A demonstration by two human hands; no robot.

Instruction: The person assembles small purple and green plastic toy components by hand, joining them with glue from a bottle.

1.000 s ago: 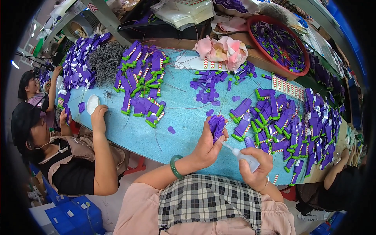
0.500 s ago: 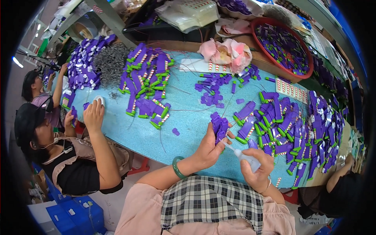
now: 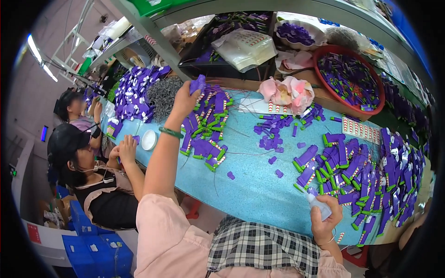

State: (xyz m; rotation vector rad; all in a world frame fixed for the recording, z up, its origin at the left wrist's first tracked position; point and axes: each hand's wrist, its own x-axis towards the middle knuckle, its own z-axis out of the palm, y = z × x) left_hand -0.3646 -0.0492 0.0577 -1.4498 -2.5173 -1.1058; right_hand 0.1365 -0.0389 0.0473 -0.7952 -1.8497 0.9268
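Observation:
My left hand [image 3: 184, 103] reaches far across the table with its fingers closed on a purple plastic part [image 3: 198, 84]. Beneath and beside it lies a heap of purple-and-green parts [image 3: 211, 123] with striped stickers and thin wires. A tangle of grey wire pieces [image 3: 163, 98] sits just left of that hand. Near the table's front edge, my right hand [image 3: 328, 220] grips a small translucent squeeze bottle [image 3: 321, 208], its nozzle tilted up and to the left. Next to the bottle spreads a larger heap of purple-and-green parts [image 3: 354, 169].
A red basin [image 3: 381, 90] of parts stands back right, by crumpled pink-white paper [image 3: 288, 92] and a sticker sheet [image 3: 360, 130]. Loose purple pieces [image 3: 270, 137] dot the blue tabletop [image 3: 250, 185]. A co-worker [image 3: 102, 185] works at left beside a white round lid-like object [image 3: 149, 140].
My left hand has swung from beside the bottle to the far left heap, carrying the purple part. The bottle has moved slightly right and down. A loose purple piece now shows mid-table. The view has turned left.

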